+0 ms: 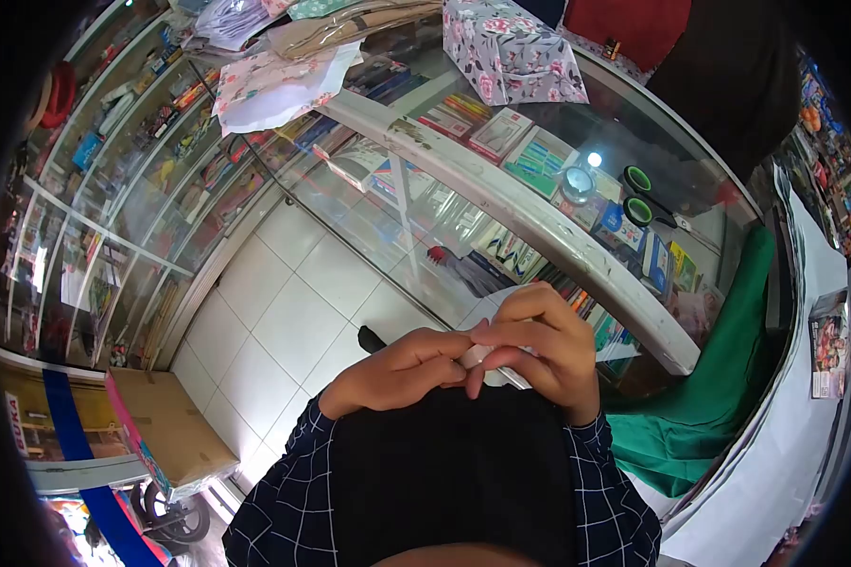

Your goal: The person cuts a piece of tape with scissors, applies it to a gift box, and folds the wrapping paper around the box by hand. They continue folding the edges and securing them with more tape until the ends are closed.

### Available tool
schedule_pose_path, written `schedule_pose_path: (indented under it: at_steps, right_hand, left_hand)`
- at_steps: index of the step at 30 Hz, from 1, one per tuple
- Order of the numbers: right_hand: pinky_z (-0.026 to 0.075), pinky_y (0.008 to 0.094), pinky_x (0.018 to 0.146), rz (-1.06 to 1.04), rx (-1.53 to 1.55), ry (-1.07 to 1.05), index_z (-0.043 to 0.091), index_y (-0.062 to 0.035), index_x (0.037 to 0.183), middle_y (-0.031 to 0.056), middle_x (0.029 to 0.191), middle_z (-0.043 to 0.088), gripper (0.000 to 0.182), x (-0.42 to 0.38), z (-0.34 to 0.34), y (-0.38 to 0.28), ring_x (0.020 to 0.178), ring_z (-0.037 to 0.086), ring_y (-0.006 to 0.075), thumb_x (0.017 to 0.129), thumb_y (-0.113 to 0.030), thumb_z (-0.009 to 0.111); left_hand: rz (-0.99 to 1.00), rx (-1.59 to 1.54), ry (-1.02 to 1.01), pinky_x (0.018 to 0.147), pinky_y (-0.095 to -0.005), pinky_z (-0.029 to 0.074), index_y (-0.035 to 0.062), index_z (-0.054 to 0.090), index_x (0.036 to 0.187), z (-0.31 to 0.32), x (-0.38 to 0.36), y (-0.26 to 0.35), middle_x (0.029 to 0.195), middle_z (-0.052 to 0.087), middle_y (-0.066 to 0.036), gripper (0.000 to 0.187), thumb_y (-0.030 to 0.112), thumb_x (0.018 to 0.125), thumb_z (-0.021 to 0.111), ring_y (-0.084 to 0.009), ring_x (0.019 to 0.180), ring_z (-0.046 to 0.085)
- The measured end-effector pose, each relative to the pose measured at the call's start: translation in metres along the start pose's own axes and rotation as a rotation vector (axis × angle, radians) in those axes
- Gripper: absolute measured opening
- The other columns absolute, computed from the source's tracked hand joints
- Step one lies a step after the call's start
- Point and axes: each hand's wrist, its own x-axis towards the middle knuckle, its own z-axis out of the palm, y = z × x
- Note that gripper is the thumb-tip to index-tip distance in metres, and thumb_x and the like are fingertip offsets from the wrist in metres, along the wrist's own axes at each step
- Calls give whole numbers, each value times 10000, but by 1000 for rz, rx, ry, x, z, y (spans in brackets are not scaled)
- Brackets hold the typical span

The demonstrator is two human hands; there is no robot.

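In front of my chest, both hands are close together with their fingertips meeting. My left hand (397,369) is curled, its thumb and fingers pinched at a small pale piece (476,356). From the other side, my right hand (547,345) bends its fingers over the same piece. It is too small and too covered to name. On the glass counter (539,203) ahead lie scissors (643,198) with black and green handles. Beside them is a round, clear object (577,185) resembling a tape roll. A box in grey floral paper (511,57) stands farther back.
Floral wrapping paper (279,90) hangs over the counter's left part. Glass shelves (113,189) full of goods line the left. A cardboard box (170,425) sits lower left on the tiled floor side. Green cloth (700,416) and white sheets (775,472) are at the right. A person in dark clothing (728,76) is across the counter.
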Motion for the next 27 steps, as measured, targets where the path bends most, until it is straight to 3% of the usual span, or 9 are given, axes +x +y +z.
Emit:
schedule_pose_path:
  at_steps: [5,9,12,15,18,21,27]
  right_hand:
    - [409,307,679,-33,-106,6,706,-44,922,47,834,563,332,4,9,-6,747,549,195,624,-181,759]
    - [395,329,740,-6,-47,-8,682,-54,989,59,866,579,323,6,11,-7,802,562,215,682,-138,738]
    - [396,329,742,12,-30,3,683,-52,988,59,866,578,324,5,15,-5,801,561,215,681,-138,739]
    - [399,325,741,26,-27,11,686,-47,979,59,869,575,317,5,17,-3,798,558,215,682,-144,741]
    - [410,321,730,51,-15,13,689,-41,968,65,869,569,309,4,17,0,796,556,215,682,-145,744]
    - [427,317,716,72,21,17,689,-34,964,70,862,563,304,4,17,2,794,555,217,684,-137,744]
    - [443,308,703,98,57,18,688,-27,964,71,854,561,285,1,16,1,787,554,217,694,-103,739]
  left_hand:
    - [-1,-33,11,648,-257,402,-25,625,926,-7,-3,2,809,613,-101,283,9,748,407,-156,748,542]
    - [111,141,-66,648,-265,410,-38,618,944,-22,-4,-6,824,607,-101,305,-6,746,387,-159,747,535]
    - [109,52,-51,1146,-346,121,-50,556,999,-21,-5,-6,699,524,-52,256,-1,857,349,-125,704,520]
    - [99,110,-30,1056,-327,298,-48,549,1028,-20,-8,-4,726,529,-52,268,13,863,347,-124,705,508]
    - [-29,19,-53,872,-296,411,-54,521,1085,-18,-10,3,791,539,-65,284,25,876,346,-119,702,481]
    - [106,-83,-101,726,-274,413,-56,488,1140,-16,-10,3,841,528,-69,290,52,908,352,-115,700,454]
    - [180,35,-135,736,-271,413,-43,464,1193,-14,-10,-9,829,501,-56,303,121,968,344,-115,678,433]
